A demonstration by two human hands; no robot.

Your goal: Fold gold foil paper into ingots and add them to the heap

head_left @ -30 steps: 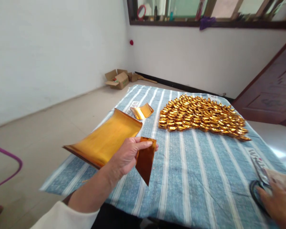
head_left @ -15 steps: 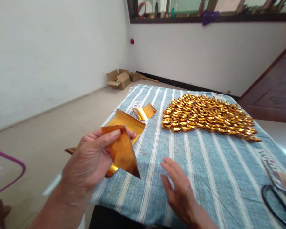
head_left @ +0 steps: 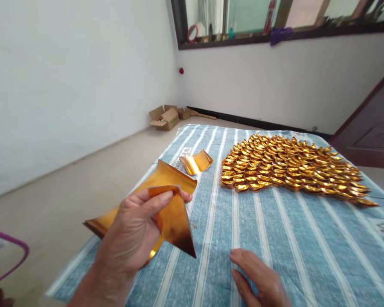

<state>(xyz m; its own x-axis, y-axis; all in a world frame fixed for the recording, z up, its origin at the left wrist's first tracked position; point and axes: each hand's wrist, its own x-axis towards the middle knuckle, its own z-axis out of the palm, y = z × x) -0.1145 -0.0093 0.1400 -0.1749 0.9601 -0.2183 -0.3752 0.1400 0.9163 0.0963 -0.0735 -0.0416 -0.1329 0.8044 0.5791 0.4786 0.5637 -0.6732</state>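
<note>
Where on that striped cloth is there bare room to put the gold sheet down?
The widest bare patch of the striped cloth lies between the right hand and the rows of folded gold ingots. A narrower strip runs between those rows and the curled gold piece. The far right is crowded; the large gold sheet covers the left edge.

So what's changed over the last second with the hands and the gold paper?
The right hand let go of the scissors and came in to the cloth near the left hand, which turned its gold sheet up toward the camera. The stack and ingots stayed put.
</note>
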